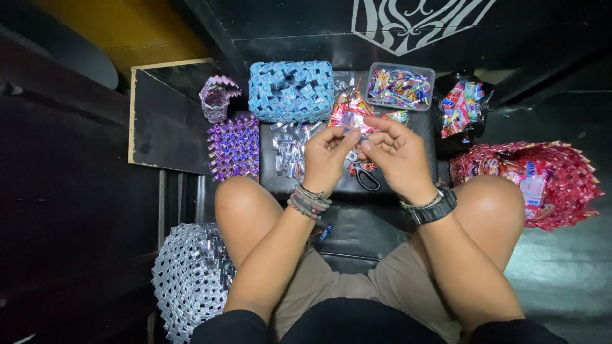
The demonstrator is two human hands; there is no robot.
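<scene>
I see my left hand (326, 155) and right hand (396, 153) pinched together on a small folded wrapper strip (352, 133) above the black surface (357, 220), scissors (365, 176) just below at 6 o'clock, blue woven pouch (291, 91) at 11 o'clock.

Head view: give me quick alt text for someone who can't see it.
A seated person's left hand and right hand together pinch a small silvery wrapper strip above a dark stool top. Around it lie a blue woven box, a purple woven mat, scissors and a tub of wrappers.
</scene>
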